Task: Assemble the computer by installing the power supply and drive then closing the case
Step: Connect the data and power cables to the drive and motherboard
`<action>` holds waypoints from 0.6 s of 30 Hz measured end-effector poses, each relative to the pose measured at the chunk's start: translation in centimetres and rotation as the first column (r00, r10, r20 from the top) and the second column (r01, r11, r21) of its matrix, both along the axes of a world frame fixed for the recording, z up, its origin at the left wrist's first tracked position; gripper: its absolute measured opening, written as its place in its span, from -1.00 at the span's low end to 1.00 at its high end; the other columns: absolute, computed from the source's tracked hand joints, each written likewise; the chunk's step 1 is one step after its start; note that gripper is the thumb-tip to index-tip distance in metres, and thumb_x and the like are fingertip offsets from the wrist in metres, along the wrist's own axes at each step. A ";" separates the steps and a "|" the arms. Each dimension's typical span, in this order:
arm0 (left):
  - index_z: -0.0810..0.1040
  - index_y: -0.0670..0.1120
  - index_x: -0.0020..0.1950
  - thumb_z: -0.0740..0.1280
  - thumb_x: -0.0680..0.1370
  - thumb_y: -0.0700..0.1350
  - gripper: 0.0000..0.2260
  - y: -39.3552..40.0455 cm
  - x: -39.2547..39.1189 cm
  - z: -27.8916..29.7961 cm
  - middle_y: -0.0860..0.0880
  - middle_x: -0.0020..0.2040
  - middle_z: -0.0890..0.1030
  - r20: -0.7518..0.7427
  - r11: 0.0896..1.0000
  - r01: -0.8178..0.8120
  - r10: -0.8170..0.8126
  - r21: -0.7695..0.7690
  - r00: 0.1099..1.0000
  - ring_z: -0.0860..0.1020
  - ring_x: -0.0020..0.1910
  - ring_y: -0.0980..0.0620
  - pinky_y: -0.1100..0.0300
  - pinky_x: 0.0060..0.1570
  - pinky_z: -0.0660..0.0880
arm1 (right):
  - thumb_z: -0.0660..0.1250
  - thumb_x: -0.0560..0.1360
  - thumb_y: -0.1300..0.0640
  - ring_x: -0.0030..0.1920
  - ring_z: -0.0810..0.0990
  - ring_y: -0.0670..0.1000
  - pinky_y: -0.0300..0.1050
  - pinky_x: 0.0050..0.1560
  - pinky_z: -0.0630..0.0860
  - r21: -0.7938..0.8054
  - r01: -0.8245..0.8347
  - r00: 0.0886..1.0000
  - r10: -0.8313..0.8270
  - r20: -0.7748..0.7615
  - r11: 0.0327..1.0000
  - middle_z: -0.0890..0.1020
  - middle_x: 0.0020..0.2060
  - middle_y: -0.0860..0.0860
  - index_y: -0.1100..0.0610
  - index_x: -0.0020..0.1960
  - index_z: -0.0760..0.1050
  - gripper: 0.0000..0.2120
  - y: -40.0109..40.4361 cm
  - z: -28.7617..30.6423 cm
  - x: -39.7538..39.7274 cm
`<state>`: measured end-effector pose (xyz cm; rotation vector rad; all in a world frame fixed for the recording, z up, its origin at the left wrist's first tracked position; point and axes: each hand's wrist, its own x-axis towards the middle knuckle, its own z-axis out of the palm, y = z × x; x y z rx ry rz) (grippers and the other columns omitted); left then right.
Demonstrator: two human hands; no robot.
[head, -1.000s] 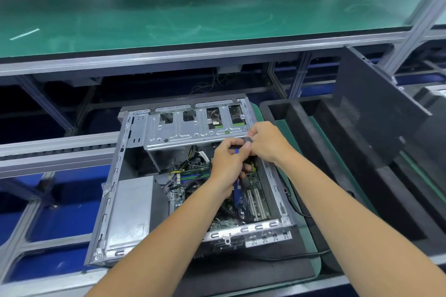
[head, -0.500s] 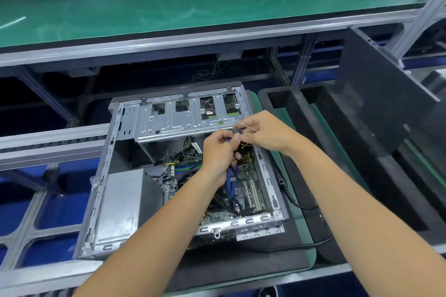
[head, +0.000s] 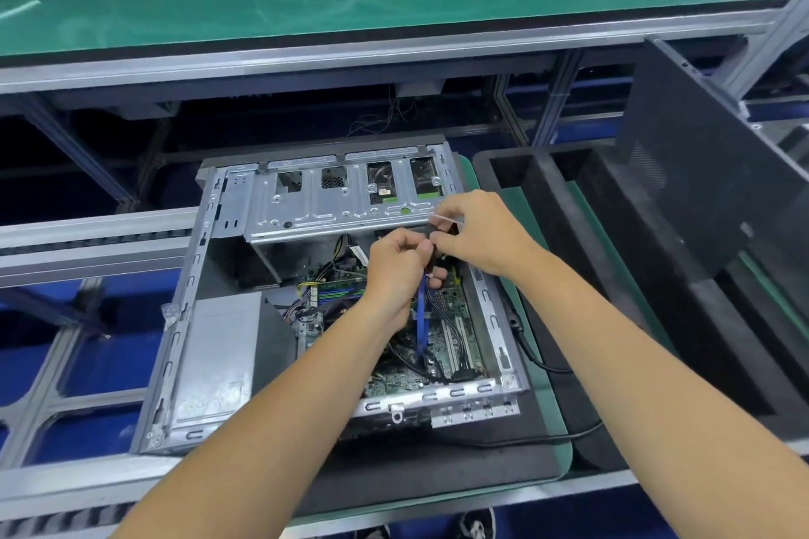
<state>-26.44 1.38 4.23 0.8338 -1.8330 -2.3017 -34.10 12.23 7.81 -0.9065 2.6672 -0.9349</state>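
Metal case (head: 188, 306) — power supply (head: 214, 359) inside.

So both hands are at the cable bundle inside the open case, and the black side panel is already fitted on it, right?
Not quite. Both the left hand and right hand are at the cable bundle in the open case, but the head view shows the black side panel off, leaning at the right.

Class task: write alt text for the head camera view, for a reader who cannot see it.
Two bare hands, left hand and right hand, pinch a cable bundle with a white tie above an open computer case. A black side panel leans at right.
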 end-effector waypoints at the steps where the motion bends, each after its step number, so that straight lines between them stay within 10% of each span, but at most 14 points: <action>1: 0.47 -0.20 -0.15 0.22 0.60 -0.31 -0.86 0.0 0.0 -0.1 -0.14 -0.18 0.53 0.003 1.000 -0.007 0.007 -0.014 1.000 0.52 -0.53 0.05 0.26 -0.52 0.45 | 0.43 0.42 0.16 -0.07 0.61 0.00 -0.10 -0.05 0.55 0.010 -0.014 1.000 0.014 -0.003 1.000 0.67 -0.16 -0.01 0.10 -0.02 0.64 -0.87 0.1 0.0 -0.1; 18: 0.24 -0.07 -0.10 0.35 0.39 -0.48 -0.60 1.1 0.0 -0.3 -0.22 -0.16 0.48 0.035 0.998 -0.058 0.058 0.007 0.998 0.50 -0.27 -0.11 0.15 -0.45 0.51 | 0.54 0.37 0.00 -0.14 0.56 0.01 -0.06 -0.14 0.55 0.067 -0.016 0.998 0.011 0.069 0.998 0.63 -0.27 -0.03 0.05 -0.15 0.61 -0.82 -0.4 0.1 -0.1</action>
